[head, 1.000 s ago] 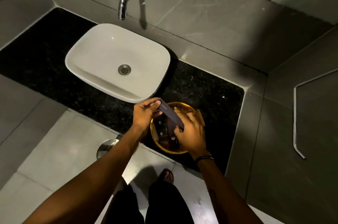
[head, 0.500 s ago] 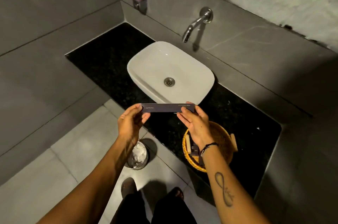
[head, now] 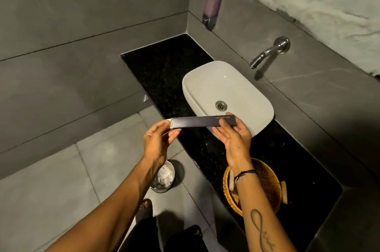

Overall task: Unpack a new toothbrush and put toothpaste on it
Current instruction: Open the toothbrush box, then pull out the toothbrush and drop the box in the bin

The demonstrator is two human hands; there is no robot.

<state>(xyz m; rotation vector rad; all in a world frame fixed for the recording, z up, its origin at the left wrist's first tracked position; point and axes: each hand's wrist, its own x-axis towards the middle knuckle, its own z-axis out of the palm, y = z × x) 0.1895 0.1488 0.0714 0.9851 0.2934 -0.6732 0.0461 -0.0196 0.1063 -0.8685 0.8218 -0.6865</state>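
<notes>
A long, slim dark-blue toothbrush box (head: 202,122) lies level in the air in front of the white basin (head: 207,81). My right hand (head: 234,135) grips its right end from below, thumb on top. My left hand (head: 157,139) pinches the left end, where a pale flap stands open. The toothbrush itself is hidden inside the box. No toothpaste tube is visible.
A woven basket (head: 267,177) with small items sits on the black granite counter (head: 164,72) under my right forearm. A chrome tap (head: 267,53) juts from the wall and a soap dispenser (head: 212,6) hangs in the corner. A small bin (head: 163,177) stands on the floor.
I lifted the box out of the basket and turned it level in front of the basin. The left end flap now shows open. The view swung left.
</notes>
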